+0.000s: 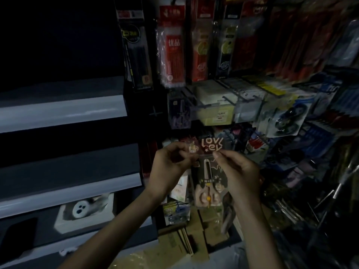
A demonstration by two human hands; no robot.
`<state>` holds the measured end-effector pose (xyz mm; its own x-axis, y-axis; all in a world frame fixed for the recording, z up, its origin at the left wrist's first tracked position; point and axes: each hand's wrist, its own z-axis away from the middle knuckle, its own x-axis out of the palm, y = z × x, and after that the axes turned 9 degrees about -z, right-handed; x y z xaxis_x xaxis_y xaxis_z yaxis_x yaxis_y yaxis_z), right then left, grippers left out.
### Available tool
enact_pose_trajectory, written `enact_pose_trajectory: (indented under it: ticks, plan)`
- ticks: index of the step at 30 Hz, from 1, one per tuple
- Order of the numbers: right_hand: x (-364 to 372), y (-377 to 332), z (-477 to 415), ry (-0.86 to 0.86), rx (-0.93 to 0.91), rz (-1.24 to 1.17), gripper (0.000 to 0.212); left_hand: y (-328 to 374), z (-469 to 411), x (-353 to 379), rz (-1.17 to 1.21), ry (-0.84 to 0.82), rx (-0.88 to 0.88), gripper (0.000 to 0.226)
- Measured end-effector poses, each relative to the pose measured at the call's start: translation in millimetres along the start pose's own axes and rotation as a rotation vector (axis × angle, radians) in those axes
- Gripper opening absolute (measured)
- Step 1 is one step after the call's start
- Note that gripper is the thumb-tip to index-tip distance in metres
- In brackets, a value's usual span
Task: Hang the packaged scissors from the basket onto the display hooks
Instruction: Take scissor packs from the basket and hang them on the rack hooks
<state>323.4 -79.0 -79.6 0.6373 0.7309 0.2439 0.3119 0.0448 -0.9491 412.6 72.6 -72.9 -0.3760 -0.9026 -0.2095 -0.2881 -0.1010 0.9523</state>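
Scissors pack (pixel 208 175) between both hands, shelves (pixel 64 111) left, hooks (pixel 231 101) behind

Single head-worn view — forward and down, close on hands before display hooks (pixel 231 101).

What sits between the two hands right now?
In the head view, the top card of the packaged scissors spans the gap: the left hand pinches its left corner, the right hand its right.

**Dim aisle hides much**

The left hand (pixel 171 162) and right hand (pixel 238 172) cover the top corners of the scissors pack (pixel 208 177). At three o'clock, hanging packets (pixel 303 55) smear into blur. Dark shelves (pixel 64 111) at nine o'clock run off the frame's edge.
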Motion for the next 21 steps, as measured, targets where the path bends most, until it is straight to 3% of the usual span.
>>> enact_pose_trajectory:
  ticks: [11,15,19,21]
  plan:
    - [-15.1,44.7,-46.7,0.052,-0.015,-0.028,0.009,27.2,-50.6,-5.0,-0.222,0.148,0.026,0.034]
    - [-10.5,49.5,-67.3,0.001,-0.012,-0.048,0.019,32.7,-56.2,1.8,-0.196,0.159,0.004,0.029]
    - [-8.3,51.9,-77.3,-0.079,0.005,-0.056,0.009,37.2,-48.3,5.0,-0.163,0.110,-0.021,0.022]
    - [-6.0,50.0,-82.1,-0.135,0.003,-0.057,0.017,41.0,-43.2,7.0,-0.170,0.090,-0.019,0.023]
